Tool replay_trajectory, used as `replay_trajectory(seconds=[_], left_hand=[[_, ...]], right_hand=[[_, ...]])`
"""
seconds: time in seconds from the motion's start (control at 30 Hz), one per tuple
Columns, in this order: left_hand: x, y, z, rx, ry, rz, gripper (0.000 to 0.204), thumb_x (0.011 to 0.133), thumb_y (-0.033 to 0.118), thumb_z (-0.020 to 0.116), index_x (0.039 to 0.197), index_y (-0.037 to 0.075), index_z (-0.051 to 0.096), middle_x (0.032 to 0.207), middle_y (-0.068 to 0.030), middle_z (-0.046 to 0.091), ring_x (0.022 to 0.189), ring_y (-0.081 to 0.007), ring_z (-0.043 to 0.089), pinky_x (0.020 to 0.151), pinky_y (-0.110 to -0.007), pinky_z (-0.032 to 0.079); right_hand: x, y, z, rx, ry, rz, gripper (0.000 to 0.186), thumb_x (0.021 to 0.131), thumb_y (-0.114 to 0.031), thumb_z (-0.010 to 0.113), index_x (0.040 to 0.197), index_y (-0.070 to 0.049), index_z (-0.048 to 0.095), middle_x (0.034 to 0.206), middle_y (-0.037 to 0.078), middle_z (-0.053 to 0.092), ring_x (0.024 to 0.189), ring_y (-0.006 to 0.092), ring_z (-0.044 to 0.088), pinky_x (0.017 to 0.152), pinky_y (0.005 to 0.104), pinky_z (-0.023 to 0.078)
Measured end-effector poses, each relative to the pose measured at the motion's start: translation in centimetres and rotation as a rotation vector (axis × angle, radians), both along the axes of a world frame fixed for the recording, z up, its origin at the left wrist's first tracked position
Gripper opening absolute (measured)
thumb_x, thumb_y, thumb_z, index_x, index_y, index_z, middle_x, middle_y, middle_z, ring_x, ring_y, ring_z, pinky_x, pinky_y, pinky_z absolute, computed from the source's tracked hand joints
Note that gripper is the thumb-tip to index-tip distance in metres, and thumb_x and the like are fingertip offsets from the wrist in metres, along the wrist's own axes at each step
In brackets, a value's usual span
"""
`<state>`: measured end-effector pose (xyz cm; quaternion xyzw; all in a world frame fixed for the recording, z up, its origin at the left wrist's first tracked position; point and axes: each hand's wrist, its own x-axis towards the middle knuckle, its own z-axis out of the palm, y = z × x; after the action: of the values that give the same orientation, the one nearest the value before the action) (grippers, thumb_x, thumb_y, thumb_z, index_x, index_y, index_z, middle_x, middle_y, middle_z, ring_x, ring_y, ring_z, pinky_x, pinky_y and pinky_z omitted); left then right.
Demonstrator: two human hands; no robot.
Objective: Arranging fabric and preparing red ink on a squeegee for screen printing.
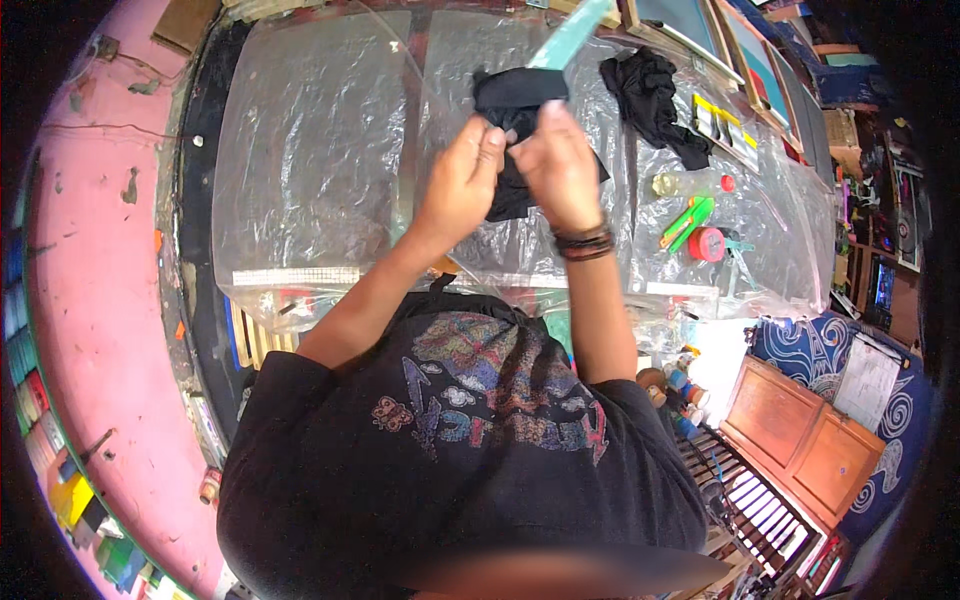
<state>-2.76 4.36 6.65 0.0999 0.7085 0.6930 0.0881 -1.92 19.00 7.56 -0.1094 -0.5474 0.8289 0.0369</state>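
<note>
Over the plastic-covered table, a bunched black cloth hangs between my two hands, with its lower folds below them. My left hand is closed, thumb pressed against the fingers, on the cloth's left side. On the other side my right hand, slightly blurred and wearing dark bands at the wrist, pinches the same cloth. The fingertips of both hands nearly meet. Behind the cloth's top edge a pale teal flat strip slants away to the upper right; whether it touches the cloth I cannot tell.
Clear plastic sheeting covers the table. To the right lie another crumpled black cloth, a clear bottle with a red cap, a green-handled tool and a red round container. Framed screens stand along the far right edge.
</note>
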Motion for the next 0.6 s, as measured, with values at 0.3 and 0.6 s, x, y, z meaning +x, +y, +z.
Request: replay_trajectory(seconds=[0.3,0.6], left_hand=[[2.2,0.2,1.3,-0.178,0.231,-0.036,0.032,0.108,0.029,0.045,0.098,0.001,0.055,0.063,-0.0039,0.046,0.057,-0.0104,0.046,0.053,-0.032,0.040],[1.6,-1.5,0.1,-0.062,-0.043,-0.025,0.038,0.108,0.030,0.043,0.091,0.000,0.058,0.061,-0.0044,0.050,0.056,-0.0127,0.046,0.053,-0.033,0.040]], right_hand=[[-2.3,-1.7,3.9,0.079,0.141,-0.293,0.034,0.101,-0.022,0.061,0.070,-0.008,0.055,0.066,-0.008,0.050,0.058,0.0032,0.038,0.051,0.0261,0.031],[-0.1,-2.6,1.4,0.075,0.099,-0.075,0.012,0.100,-0.016,0.061,0.095,-0.005,0.060,0.080,-0.006,0.058,0.070,0.0025,0.051,0.057,0.0201,0.041]])
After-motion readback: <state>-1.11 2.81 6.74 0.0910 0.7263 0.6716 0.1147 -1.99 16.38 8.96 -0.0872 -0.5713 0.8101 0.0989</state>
